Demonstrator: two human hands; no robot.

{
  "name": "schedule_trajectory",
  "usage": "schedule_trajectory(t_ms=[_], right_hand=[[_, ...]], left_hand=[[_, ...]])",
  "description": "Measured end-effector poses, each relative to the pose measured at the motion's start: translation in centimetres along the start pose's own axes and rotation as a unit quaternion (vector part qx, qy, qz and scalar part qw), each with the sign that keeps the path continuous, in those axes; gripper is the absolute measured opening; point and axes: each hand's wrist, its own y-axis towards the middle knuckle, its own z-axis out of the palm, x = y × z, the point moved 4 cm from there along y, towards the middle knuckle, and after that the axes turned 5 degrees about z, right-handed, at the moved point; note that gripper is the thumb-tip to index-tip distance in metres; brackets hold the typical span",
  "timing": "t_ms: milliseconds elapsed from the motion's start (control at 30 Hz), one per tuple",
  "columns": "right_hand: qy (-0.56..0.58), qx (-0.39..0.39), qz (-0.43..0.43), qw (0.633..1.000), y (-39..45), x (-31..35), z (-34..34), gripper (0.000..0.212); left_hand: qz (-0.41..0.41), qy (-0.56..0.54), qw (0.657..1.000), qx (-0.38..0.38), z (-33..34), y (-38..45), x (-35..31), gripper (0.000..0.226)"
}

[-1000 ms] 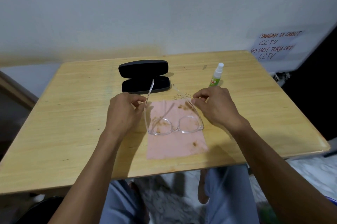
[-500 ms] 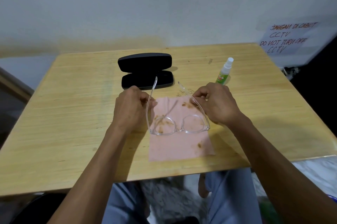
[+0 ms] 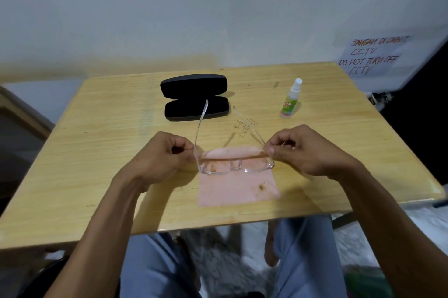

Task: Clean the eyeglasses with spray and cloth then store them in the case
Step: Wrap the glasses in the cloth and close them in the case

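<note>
Clear-framed eyeglasses (image 3: 236, 166) with brown smudges on the lenses hang just above a pink cloth (image 3: 238, 187) on the wooden table (image 3: 101, 152). Their temples are unfolded and point away from me. My left hand (image 3: 161, 158) pinches the left temple near the hinge. My right hand (image 3: 308, 149) pinches the right temple near its hinge. The cloth carries brown stains. A black glasses case (image 3: 195, 99) lies open behind the glasses. A small spray bottle (image 3: 290, 100) with a green label and white cap stands upright at the back right.
Handwriting marks the tabletop between the case and the cloth. A paper sign (image 3: 371, 56) hangs on the wall at the right. The table's front edge is close to my lap.
Both hands have lifted the glasses off the cloth and tipped the front down, so the lenses now face me nearly edge on. The camera view has shifted slightly.
</note>
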Motion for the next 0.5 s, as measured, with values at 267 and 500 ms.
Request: schedule_trajectory(t_ms=[267,500], right_hand=[[-0.068,0.03,0.012,0.997,-0.3,0.2,0.3,0.013],[-0.053,-0.183,0.019,0.982,-3.8,-0.3,-0.3,0.007]], left_hand=[[-0.009,0.026,0.998,0.055,0.7,-0.5,-0.9,0.02],[0.005,0.073,0.985,-0.156,-0.8,-3.7,-0.6,0.014]])
